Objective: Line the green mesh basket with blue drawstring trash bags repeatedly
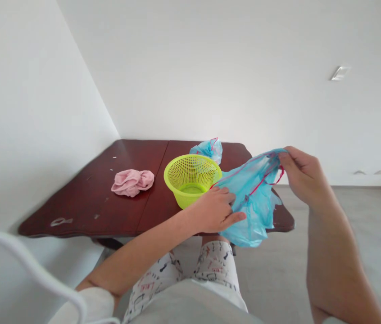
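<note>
A thin light-blue plastic drawstring bag (249, 216) with a pink-red cord is stretched between my hands above the table's right front part. My right hand (300, 173) pinches its gathered upper right end, where a loop of the cord hangs out. My left hand (215, 209) has its fingers curled on the bag's left edge, with the thumb sticking out to the right. Just behind my left hand is a yellow-green plastic basket (192, 189) with a perforated wall. Nothing shows on the visible part of its bottom.
A crumpled pink cloth (132, 182) lies left of the basket on the dark red-brown table (109, 216). Another blue bag (209, 149) with pink cord sits bunched up behind the basket. White walls stand behind and to the left; a white cable (31, 267) crosses the lower left.
</note>
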